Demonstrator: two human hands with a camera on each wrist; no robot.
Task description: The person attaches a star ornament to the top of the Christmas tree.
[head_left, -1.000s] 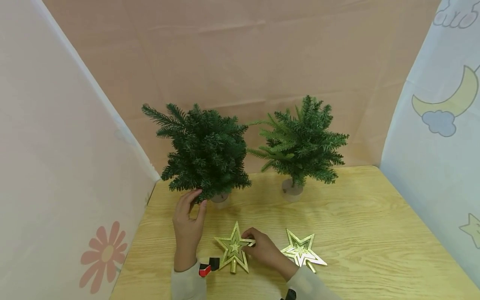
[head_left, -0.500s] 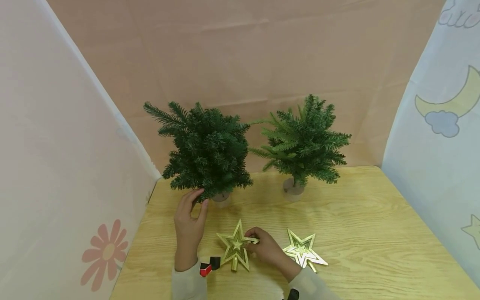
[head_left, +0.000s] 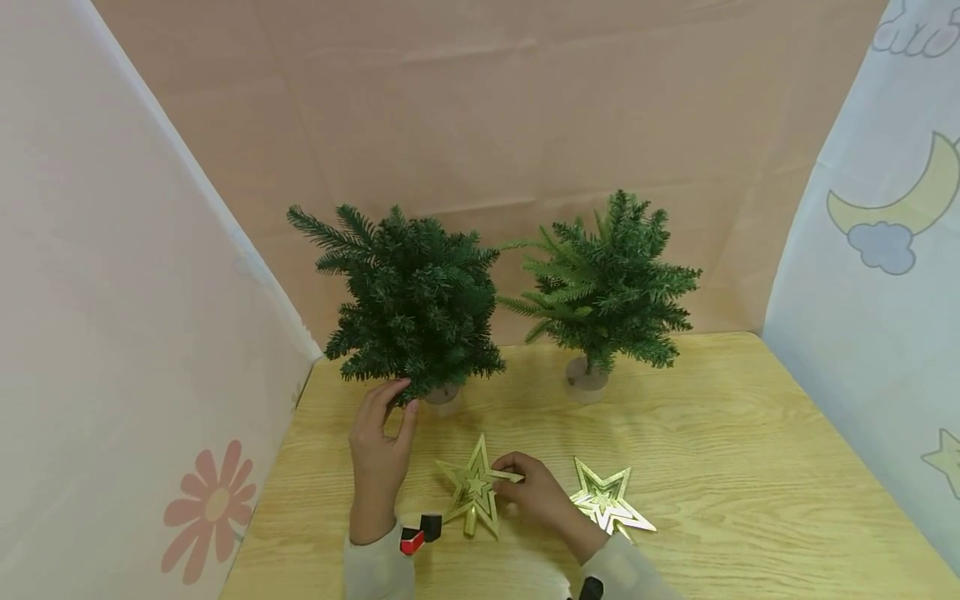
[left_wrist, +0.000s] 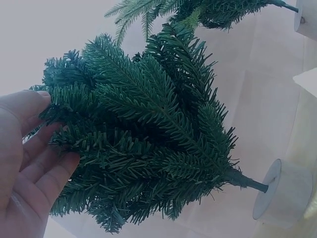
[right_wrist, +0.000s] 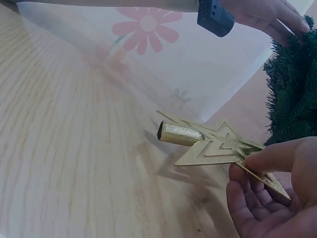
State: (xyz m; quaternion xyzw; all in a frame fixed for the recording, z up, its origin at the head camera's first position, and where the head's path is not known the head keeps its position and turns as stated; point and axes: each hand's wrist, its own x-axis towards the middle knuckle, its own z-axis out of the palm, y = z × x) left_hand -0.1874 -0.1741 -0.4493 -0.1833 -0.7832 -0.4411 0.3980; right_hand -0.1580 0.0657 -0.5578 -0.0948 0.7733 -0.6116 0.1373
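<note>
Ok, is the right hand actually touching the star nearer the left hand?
Touching. The right wrist view shows it: the right hand pinches one point of the gold star between thumb and fingers.

A wood-grain worktop (head_left: 750, 450) stands before a creased peach cloth (head_left: 420, 125). On the left hangs a pale sheet (head_left: 112, 292) printed with a pink flower (head_left: 216, 505); on the right, a whitish sheet (head_left: 840, 333) shows a crescent moon (head_left: 917, 198), a blue cloud (head_left: 885, 248) and a cartoon star (head_left: 948, 460).
</note>
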